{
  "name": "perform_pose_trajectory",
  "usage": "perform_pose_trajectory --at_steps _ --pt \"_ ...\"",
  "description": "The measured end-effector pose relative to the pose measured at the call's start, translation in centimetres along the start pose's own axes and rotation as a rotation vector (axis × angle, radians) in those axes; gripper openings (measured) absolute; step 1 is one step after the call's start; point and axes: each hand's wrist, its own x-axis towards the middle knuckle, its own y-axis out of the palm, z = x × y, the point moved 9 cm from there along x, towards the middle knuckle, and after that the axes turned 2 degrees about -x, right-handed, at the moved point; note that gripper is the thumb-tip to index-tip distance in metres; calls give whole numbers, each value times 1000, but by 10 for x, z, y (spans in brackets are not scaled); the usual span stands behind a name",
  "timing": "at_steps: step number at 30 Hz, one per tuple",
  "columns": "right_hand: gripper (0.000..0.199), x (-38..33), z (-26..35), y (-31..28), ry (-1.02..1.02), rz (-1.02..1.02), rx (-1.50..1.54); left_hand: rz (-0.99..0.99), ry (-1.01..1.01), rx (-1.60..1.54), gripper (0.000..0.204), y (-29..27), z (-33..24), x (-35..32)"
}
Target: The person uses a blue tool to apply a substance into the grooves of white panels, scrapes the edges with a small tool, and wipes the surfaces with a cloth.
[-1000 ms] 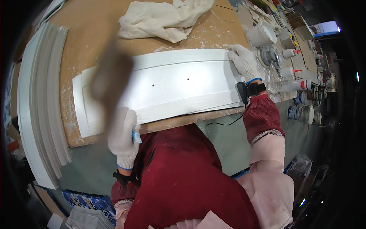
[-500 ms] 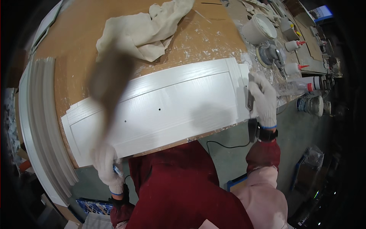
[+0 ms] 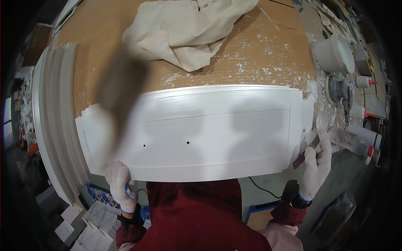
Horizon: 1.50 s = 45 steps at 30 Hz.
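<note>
A white framed panel (image 3: 234, 138) with two small dark holes lies along the near side of the brown work table (image 3: 272, 46). My left hand (image 3: 120, 182), in a white knit glove, is at the panel's near left corner. Its fingers are closed on a small blue-and-white item (image 3: 129, 191), mostly hidden by the glove. At the right end, my gloved right hand (image 3: 317, 165) grips a narrow, flat, dark strip-like tool (image 3: 305, 154), tilted beside the panel's edge. Whether the tool touches the panel, I cannot tell.
A cream cloth (image 3: 180, 33) lies crumpled at the back. Long white mouldings (image 3: 54, 117) are stacked at the left. On the right stand a white bucket (image 3: 335, 54), a sander (image 3: 339, 92) and a clear bottle (image 3: 349, 140). A dark blur (image 3: 121, 83) hides part of the panel.
The view has swung, so the panel appears more level. My right hand has moved down along the panel's right end, and its tool has gone from upright to slanted. My left hand stays at the corner.
</note>
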Motion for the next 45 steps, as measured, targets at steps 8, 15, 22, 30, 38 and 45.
perform_pose_trajectory --at_steps 8,15,22,30,38,45 --pt "45 2 24 18 -42 165 -64 -27 -42 -20 34 0 5 -1" --pt "28 7 111 75 -743 178 -511 -76 11 -194 37 -12 9 -9" --pt "19 -2 113 142 -756 132 -1026 -215 42 -182 33 -25 17 -19" --pt "22 -76 149 210 -794 143 -999 -382 75 -234 43 -35 26 -28" --pt "24 -184 218 348 -1000 378 -907 -425 31 -187 40 -27 33 -42" --pt "22 -290 278 433 -1301 622 -729 -439 3 -144 32 -24 34 -42"
